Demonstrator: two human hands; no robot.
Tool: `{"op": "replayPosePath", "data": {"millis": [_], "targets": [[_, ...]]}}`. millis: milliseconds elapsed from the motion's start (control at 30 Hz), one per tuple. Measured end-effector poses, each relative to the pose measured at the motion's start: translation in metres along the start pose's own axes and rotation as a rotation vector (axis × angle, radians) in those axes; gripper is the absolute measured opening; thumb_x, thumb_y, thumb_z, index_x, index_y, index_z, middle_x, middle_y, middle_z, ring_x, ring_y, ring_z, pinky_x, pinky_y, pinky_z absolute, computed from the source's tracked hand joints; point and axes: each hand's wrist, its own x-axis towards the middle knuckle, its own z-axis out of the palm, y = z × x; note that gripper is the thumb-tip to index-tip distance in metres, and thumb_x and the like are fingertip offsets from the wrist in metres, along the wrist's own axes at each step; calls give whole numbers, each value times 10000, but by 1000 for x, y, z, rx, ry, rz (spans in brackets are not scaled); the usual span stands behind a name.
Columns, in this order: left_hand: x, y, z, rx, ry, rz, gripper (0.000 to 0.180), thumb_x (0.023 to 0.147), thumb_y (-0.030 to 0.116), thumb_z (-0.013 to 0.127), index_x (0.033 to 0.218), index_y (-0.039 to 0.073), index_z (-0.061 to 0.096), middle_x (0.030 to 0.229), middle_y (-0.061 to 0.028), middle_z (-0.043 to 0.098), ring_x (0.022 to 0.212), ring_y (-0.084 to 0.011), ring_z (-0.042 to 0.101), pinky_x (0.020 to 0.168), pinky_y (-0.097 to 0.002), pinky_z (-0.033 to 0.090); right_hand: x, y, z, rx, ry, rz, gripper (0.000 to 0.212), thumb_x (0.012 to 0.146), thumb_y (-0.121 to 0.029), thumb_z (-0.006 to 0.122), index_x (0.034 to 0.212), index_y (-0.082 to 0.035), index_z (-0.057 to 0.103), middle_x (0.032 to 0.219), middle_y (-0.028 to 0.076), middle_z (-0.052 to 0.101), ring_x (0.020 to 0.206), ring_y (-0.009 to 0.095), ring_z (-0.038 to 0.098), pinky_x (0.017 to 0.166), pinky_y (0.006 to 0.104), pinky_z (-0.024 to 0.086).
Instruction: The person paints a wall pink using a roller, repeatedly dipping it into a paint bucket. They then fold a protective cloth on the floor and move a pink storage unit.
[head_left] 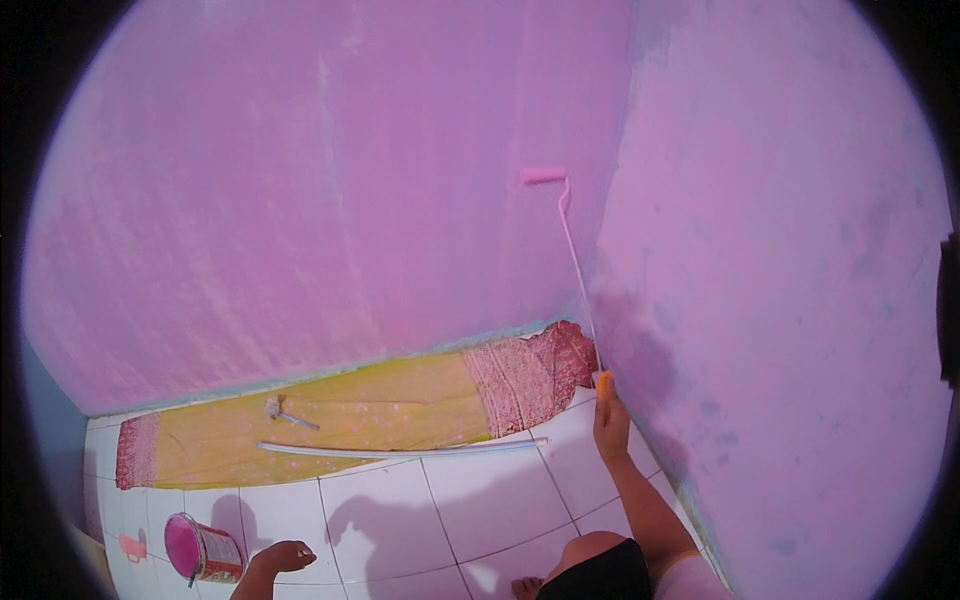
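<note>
My right hand (611,420) is closed round the orange handle of a paint roller (575,250). Its long thin frame reaches up to a pink sleeve, which rests against the pink wall (350,180) near the corner. Low at the left, my left hand (287,556) hangs over the tiles with its fingers curled in and nothing visible in them. Beside it stands a paint bucket (213,553), tilted in the view, with pink paint inside and a handle at its rim.
A yellow cloth with red patterned ends (380,395) lies along the wall's foot. On it is a short tool with a pale head (290,412). A long pale strip (400,453) lies along its near edge. A small pink object (132,546) is left of the bucket. Another wall (790,300) rises at right.
</note>
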Motion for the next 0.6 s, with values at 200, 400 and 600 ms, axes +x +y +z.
{"op": "replayPosePath", "data": {"millis": [200, 400, 600], "targets": [[3, -3, -4, -27, 9, 5, 496, 973, 493, 592, 1209, 70, 702, 1080, -129, 762, 1041, -284, 715, 970, -417, 528, 135, -47, -17, 99, 98, 2, 468, 1090, -204, 475, 1510, -3, 440, 1458, 228, 553, 1344, 343, 551, 1090, 375, 458], [11, 4, -4, -32, 27, 75, 491, 980, 492, 585, 1219, 77, 691, 1065, -125, 763, 1034, -289, 714, 961, -412, 530, 269, -129, -47, 159, 298, -194, 469, 1099, -269, 459, 1515, -52, 458, 1420, 215, 592, 1286, 333, 605, 1034, 364, 502], [5, 4, -5, -48, 10, 74, 464, 995, 486, 569, 1204, 92, 694, 1052, -100, 764, 1006, -277, 717, 944, -397, 536, 288, -153, -53, -2, 201, 11, 507, 1105, -347, 434, 1568, -144, 402, 1375, 194, 635, 1122, 298, 691, 935, 353, 531]]}}
